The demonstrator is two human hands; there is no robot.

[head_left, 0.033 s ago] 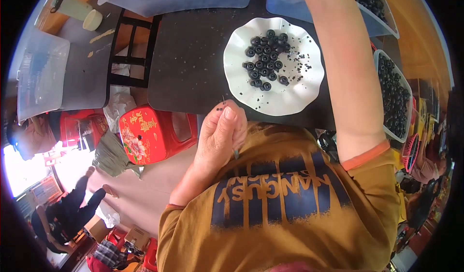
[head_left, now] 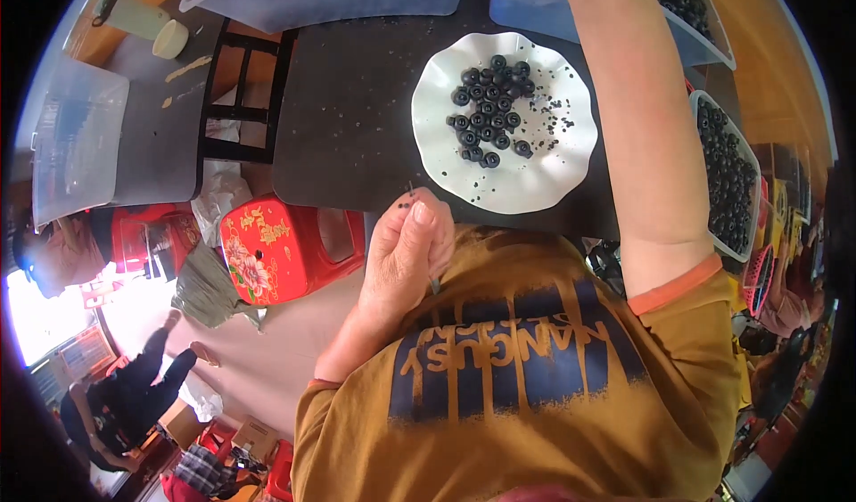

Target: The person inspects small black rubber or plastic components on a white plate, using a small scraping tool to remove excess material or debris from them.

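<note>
A: From my feed, the left hand (head_left: 406,252) sits mid-frame, just below the near edge of the dark worktop (head_left: 348,127). It's curled nearly closed, thumb and fingers pinched on a thin needle-like pin (head_left: 412,192) with a dark bead or two at its tip

B: And the right hand?

A: The right arm (head_left: 637,136) runs up the right side and out the top edge. The hand itself is out of frame, so I can't tell what it's doing

B: Where are the beads?

A: Most sit clustered on the white scalloped plate (head_left: 526,185), upper centre, as black ring beads (head_left: 490,110) with small crumbs scattered beside them. More fill the clear tray (head_left: 724,170) at right

B: What worries you?

A: I judge the beads on the pin could slip off if it tips, since the grip is just past the worktop's edge, so they'd drop toward the red stool (head_left: 285,248) or the floor. The forearm crossing over the plate's right rim could also nudge it and scatter the pile
</note>
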